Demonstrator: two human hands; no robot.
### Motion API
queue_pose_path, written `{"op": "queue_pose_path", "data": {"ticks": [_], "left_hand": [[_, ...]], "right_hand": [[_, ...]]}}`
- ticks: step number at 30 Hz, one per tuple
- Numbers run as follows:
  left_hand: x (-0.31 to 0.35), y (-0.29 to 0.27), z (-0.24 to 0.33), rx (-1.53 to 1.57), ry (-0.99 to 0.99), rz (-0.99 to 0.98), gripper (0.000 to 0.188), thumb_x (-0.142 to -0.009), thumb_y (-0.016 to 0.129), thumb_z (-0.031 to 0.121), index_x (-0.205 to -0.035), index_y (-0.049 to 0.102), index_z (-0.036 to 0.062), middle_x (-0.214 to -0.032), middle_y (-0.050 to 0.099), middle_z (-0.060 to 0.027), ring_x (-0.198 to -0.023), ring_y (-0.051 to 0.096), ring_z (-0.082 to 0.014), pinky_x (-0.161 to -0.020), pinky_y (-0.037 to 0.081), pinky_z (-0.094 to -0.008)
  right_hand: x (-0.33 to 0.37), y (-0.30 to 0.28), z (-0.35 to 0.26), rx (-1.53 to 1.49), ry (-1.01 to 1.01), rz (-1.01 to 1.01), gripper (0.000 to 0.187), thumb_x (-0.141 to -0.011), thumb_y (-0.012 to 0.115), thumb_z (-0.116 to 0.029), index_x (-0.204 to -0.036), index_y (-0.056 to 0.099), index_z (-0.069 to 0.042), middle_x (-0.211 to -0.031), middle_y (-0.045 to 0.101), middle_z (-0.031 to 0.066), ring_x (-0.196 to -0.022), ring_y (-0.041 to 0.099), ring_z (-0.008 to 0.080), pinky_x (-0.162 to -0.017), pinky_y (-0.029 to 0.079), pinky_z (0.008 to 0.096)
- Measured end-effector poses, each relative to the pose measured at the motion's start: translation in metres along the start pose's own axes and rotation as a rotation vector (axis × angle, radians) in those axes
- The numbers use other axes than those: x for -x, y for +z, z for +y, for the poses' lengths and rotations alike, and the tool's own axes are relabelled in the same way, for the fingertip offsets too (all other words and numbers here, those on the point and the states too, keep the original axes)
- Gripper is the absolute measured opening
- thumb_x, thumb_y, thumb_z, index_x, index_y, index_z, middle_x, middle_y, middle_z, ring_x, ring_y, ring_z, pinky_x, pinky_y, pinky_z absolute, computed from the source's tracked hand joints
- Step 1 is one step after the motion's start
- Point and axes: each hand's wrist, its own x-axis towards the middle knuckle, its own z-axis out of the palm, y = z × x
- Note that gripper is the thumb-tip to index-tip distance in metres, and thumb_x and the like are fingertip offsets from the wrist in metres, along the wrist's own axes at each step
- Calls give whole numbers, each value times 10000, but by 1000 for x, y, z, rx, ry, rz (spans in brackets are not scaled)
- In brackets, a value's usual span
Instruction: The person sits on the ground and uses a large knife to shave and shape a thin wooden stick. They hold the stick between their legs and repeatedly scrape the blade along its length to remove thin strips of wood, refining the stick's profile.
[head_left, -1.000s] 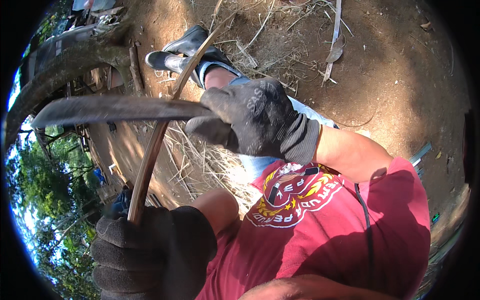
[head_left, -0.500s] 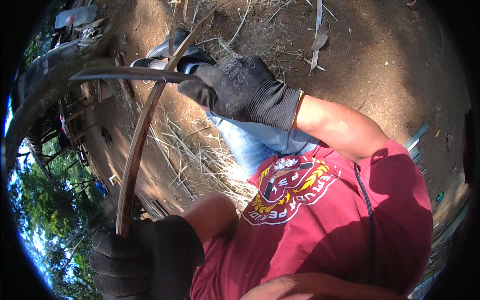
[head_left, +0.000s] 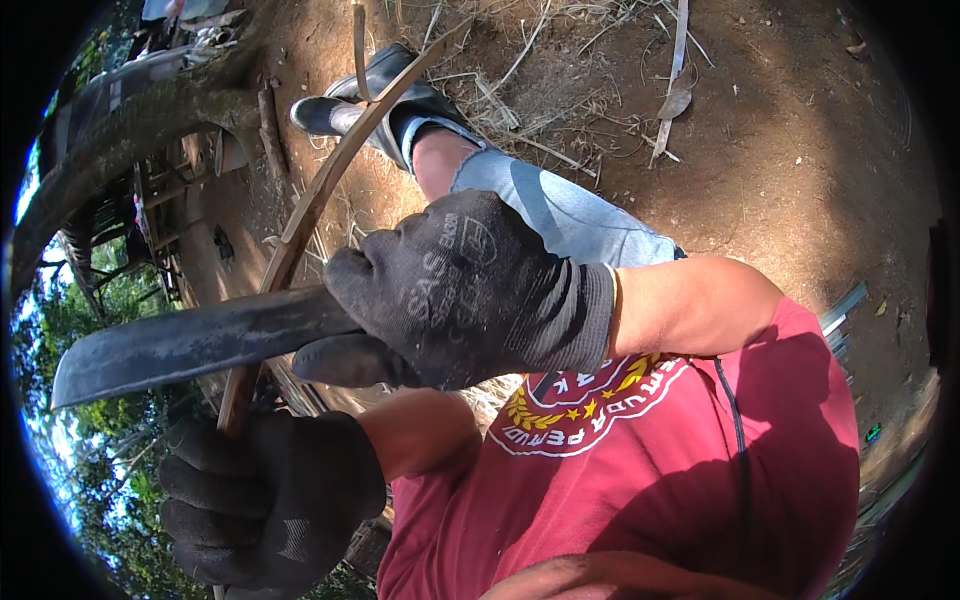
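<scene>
My right hand (head_left: 450, 290), in a dark work glove, is closed round the grip end of a machete (head_left: 190, 345). The broad dark blade points left, its flat face showing, and crosses in front of a long, slightly bent bamboo strip (head_left: 325, 185). In its own dark glove, my left hand (head_left: 270, 500) is wrapped round the strip's near end, just below the blade. From there the strip slants away past my feet, with a thin curl lifted from its side and a sliver standing off near the far end. Whether the blade touches the strip cannot be made out.
My crossed legs in jeans and dark shoes (head_left: 320, 115) stretch out beyond the hands. Pale shavings (head_left: 570, 110) litter the brown dirt ground, where a loose strip (head_left: 675, 70) lies farther right. A thick curved trunk (head_left: 130, 150) and wooden stuff stand at the left.
My right hand has drawn the machete back along the bamboo strip toward my left hand, and the blade has turned its flat side to view. My left hand keeps its hold.
</scene>
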Motion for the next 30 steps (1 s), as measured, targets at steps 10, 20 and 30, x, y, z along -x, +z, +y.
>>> {"op": "queue_pose_path", "data": {"ticks": [10, 20, 30], "left_hand": [[17, 16, 3, -20, 22, -151, 627, -821, 565, 727, -574, 445, 164, -585, 286, 41, -557, 286, -137, -564, 247, -316], [17, 23, 12, -35, -18, -199, 619, -820, 570, 720, -578, 456, 163, -589, 293, 40, -561, 291, -137, -571, 251, -316], [20, 21, 9, -42, -41, -211, 610, -819, 575, 714, -582, 468, 162, -593, 299, 39, -566, 296, -138, -578, 255, -316]], "right_hand": [[24, 16, 70, 131, 441, -89, 447, -929, 539, -477, -915, 655, -46, -764, 699, 160, -699, 715, 297, -573, 552, 424], [9, -9, 0, 107, -9, 143, 374, -948, 592, -445, -858, 626, -83, -603, 585, 123, -553, 635, 286, -474, 481, 437], [21, 3, 10, 14, 26, 213, 400, -915, 640, -454, -738, 577, -100, -565, 548, 95, -512, 609, 282, -455, 465, 415]]}}
